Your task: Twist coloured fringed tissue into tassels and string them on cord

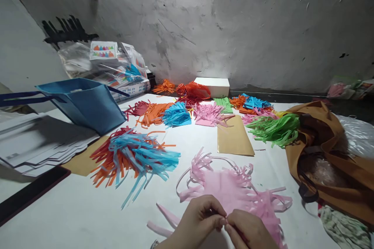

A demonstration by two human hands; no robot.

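My left hand [196, 221] and my right hand [248, 230] meet at the bottom edge, fingertips pinched together on a piece of pink fringed tissue paper [230, 188] that lies on the white table [73, 210]. Both hands are closed on the paper's near edge. A loose pink strip [165, 218] trails out to the left of my left hand. Just beyond, to the left, lies a heap of blue, orange and red fringed paper [133, 157].
A blue fabric bag [84, 101] and stacked white sheets [37, 144] sit at the left. A brown bag [330, 151] fills the right side. More coloured fringe piles [274, 128], a tan envelope [233, 138] and a white box [214, 85] lie toward the wall.
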